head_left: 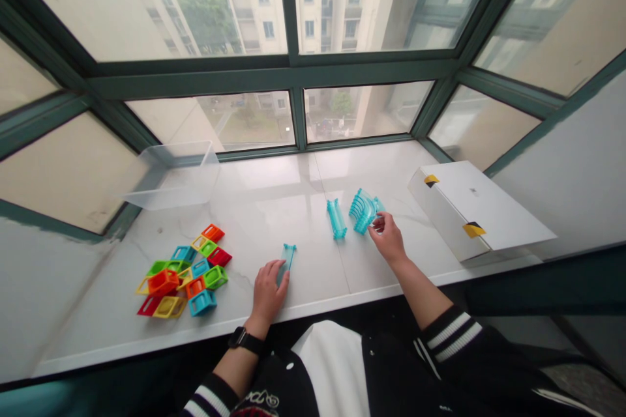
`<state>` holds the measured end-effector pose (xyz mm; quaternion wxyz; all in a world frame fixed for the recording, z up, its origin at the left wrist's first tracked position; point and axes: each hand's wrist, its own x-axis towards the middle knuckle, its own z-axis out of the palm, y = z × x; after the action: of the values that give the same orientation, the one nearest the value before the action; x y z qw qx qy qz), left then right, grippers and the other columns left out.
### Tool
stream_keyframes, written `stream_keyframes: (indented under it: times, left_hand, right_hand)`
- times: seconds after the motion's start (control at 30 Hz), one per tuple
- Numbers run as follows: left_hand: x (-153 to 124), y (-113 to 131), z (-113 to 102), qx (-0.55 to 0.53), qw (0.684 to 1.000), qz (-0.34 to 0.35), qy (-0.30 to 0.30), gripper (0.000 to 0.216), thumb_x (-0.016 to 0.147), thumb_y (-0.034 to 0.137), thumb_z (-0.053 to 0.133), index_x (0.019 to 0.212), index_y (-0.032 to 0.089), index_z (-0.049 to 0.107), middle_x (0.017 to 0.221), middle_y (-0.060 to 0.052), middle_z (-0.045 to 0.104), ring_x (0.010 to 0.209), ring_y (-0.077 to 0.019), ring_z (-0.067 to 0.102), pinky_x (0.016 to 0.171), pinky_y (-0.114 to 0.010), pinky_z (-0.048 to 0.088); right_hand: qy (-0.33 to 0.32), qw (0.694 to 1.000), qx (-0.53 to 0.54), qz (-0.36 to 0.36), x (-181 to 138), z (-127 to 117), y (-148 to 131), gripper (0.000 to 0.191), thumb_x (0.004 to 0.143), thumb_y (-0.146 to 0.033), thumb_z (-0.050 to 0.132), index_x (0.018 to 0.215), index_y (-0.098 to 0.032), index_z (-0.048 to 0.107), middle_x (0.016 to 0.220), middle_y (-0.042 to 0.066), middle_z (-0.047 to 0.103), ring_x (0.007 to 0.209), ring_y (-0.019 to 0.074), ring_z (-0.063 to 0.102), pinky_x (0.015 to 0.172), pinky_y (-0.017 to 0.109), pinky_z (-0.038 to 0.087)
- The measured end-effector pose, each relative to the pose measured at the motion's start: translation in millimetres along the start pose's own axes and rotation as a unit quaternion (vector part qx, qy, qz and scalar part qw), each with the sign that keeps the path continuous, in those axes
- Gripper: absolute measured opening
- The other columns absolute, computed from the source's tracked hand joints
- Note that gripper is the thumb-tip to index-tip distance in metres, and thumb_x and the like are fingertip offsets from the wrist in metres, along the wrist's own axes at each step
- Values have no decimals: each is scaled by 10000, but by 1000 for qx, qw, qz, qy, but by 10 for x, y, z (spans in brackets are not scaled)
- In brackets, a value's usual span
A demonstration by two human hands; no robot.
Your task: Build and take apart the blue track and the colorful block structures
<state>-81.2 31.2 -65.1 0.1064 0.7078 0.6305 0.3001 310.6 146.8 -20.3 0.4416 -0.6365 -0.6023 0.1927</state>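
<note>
My left hand (268, 290) lies on the white sill with its fingers over the near end of a clear teal straight track piece (286, 256). My right hand (387, 236) reaches to the right, its fingertips pinching the edge of a curved, ribbed teal track piece (362, 210). Another straight teal track piece (336, 218) lies between the two hands, untouched. A black watch sits on my left wrist.
A heap of coloured plastic frames (184, 270) lies at the left. An empty clear plastic bin (171, 177) stands at the back left. A white cardboard box (472, 208) rests at the right. Windows close off the sill's far side.
</note>
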Motion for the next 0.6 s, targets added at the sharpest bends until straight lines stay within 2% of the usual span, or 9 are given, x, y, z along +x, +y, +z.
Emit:
stream_keyframes:
  times: [0.6]
  left_hand:
    - [6,44,-30,-6,1000,-7,2,300,1026,346,516,1274,235,643,1233,-112,689,1118,-303,632,1030,-504,513]
  right_hand:
    - [8,999,-27,-14,23,47,13,407,854,-377,622,1228,-225,565,930,54,724,776,234,688,794,429,596]
